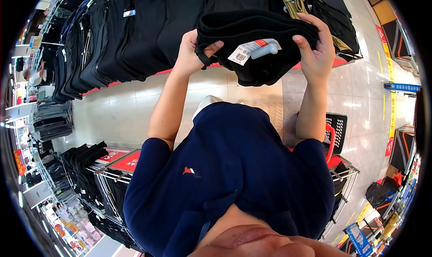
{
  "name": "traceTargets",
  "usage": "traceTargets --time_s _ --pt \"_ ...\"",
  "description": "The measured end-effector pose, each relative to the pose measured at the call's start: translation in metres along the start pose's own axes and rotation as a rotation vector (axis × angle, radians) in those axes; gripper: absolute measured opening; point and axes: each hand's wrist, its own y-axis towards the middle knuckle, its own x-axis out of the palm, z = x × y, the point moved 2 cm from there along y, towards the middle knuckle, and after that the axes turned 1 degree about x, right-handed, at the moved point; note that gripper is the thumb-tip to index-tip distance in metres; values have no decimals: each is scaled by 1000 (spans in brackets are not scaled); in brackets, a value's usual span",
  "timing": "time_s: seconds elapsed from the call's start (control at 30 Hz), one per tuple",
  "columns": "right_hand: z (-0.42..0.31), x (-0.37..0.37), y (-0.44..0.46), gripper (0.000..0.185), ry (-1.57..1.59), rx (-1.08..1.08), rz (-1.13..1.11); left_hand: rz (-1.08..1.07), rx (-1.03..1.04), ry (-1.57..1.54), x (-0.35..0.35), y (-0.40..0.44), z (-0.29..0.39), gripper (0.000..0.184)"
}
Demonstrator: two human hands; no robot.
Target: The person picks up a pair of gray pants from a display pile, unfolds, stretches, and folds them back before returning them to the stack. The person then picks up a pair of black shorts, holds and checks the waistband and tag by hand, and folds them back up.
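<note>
A black garment (252,27), folded in layers, is held up between my two hands in front of the rack. My left hand (193,54) grips its left end, with the thumb over the front edge. At the right end, my right hand (317,47) has its fingers behind the cloth and its thumb at the front. A white and red price tag (243,53) and a pale plastic security tag (265,51) show on the garment's front between the hands.
Black trousers (135,36) hang in a long row behind the garment. A khaki item (292,2) hangs at the upper right. A black basket (336,131) with a red handle is by my right elbow. Other racks (108,185) stand nearer me; a distant person (35,79) is at far left.
</note>
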Motion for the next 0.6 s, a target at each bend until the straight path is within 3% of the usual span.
traceTargets --time_s 0.47,0.5,0.53,0.6 --pt "18 46 18 47 251 65 -74 221 18 -97 -31 -24 19 11" --pt "29 51 18 59 338 79 -45 233 18 -90 -32 -26 20 11" --pt "35 57 15 59 346 81 -54 242 18 -97 -35 -27 21 11" --pt "47 68 9 74 759 272 -159 260 20 -102 -36 -28 24 11"
